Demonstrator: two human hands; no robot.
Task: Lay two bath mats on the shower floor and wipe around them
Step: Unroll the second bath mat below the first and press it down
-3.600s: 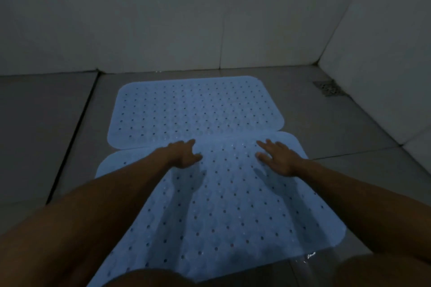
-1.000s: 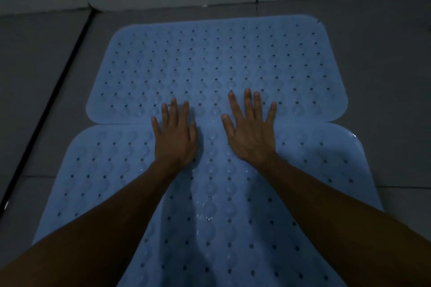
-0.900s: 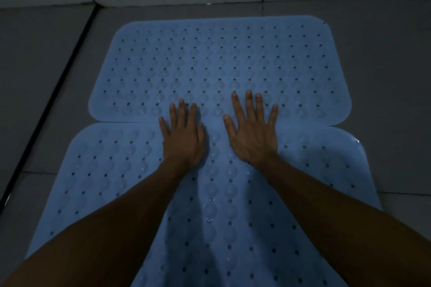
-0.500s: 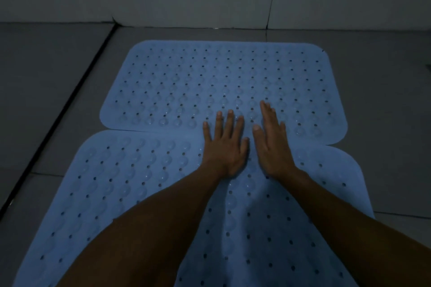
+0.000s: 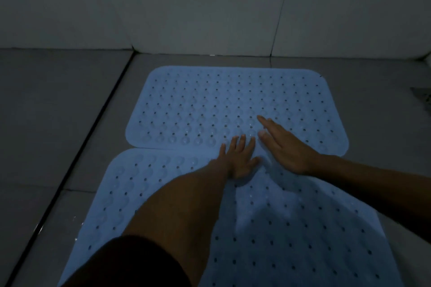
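Only one view is given, taken from a wide-angle camera worn on the person's head. It is aimed forward and steeply down at the shower floor (image 5: 58, 112), from close above. The two forearms are seen running away from the lens toward the far wall (image 5: 210, 7) (its tile seams are bent by the wide lens). The near mat (image 5: 291, 228) is cut off by the lower edge, the far mat (image 5: 233, 100) is framed whole, and a drain (image 5: 423, 98) is clipped at the right border.
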